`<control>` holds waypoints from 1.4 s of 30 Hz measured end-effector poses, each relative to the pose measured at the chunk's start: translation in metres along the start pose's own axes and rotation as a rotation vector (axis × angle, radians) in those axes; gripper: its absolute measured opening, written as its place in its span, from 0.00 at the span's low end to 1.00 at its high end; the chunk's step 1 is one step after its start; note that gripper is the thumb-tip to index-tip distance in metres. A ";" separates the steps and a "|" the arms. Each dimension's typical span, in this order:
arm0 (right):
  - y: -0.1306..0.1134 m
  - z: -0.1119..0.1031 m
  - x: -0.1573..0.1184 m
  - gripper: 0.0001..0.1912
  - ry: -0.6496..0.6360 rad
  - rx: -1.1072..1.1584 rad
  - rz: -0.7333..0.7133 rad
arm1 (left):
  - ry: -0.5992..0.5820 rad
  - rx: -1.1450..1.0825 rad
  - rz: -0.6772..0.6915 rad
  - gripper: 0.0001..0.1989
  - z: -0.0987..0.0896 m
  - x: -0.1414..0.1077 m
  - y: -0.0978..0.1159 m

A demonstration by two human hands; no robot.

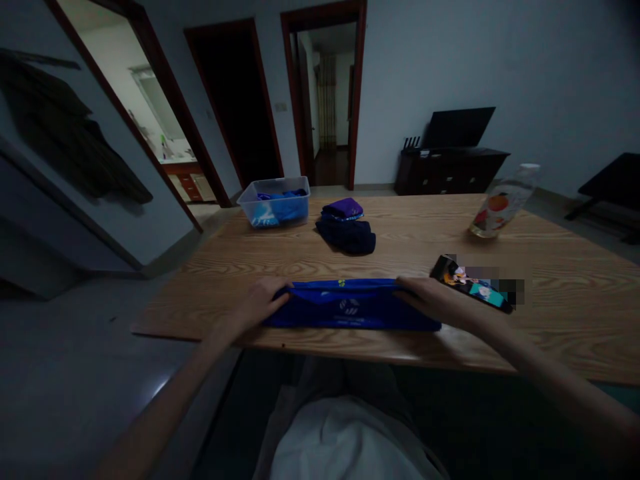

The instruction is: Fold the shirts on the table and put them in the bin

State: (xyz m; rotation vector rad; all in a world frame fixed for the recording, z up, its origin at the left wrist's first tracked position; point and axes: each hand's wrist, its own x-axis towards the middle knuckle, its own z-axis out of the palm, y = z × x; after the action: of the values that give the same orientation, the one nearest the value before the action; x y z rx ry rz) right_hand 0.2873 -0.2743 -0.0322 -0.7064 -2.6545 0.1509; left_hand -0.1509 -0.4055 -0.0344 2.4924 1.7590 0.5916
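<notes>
Left hand [263,300] pinches blue cloth [350,313] at its upper edge; right hand [423,292] grips further along. Cloth, seemingly part-folded, lies nearer than plastic box [247,201], rightward. Purple bundle [343,208], navy bundle [346,237] right of box look finished; blue items [287,210] inside box.

The room is dim, the bathroom [155,120] brightest; glare streaks the floor [161,385], edges stretch, and the dark doorway [233,100] seems underexposed.

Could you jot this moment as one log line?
left hand: holding blue fabric, left side; right hand: holding its right side; phone: on table, right; dark cloth: beyond fabric
</notes>
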 end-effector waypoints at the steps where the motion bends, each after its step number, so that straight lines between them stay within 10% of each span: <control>1: 0.007 -0.011 0.011 0.11 0.007 0.004 0.009 | 0.018 -0.017 -0.019 0.11 -0.010 0.013 -0.006; 12: 0.063 -0.206 0.168 0.25 0.277 -0.160 0.081 | 0.351 0.092 0.036 0.19 -0.202 0.182 -0.013; 17: 0.061 -0.256 0.205 0.19 0.415 -0.305 0.078 | 0.528 0.356 0.076 0.21 -0.238 0.218 -0.005; 22: 0.053 -0.202 0.163 0.16 0.372 -0.383 0.009 | 0.406 0.565 0.217 0.23 -0.183 0.174 -0.013; 27: 0.018 -0.068 0.029 0.10 0.109 -0.313 -0.181 | 0.125 0.526 0.437 0.18 -0.065 0.043 -0.013; 31: -0.014 0.009 -0.065 0.27 0.025 -0.324 -0.397 | 0.009 0.473 0.531 0.15 0.005 -0.049 0.004; 37: -0.044 0.031 -0.105 0.18 0.090 -0.382 -0.378 | -0.002 0.463 0.410 0.07 0.029 -0.105 0.020; 42: -0.053 0.027 -0.104 0.14 0.073 -0.344 -0.286 | 0.026 0.440 0.301 0.23 0.039 -0.116 0.033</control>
State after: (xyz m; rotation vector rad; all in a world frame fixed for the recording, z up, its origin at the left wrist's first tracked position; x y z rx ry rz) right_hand 0.3349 -0.3721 -0.0821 -0.4121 -2.7014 -0.4102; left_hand -0.1414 -0.5161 -0.0953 3.0923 1.6850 0.2641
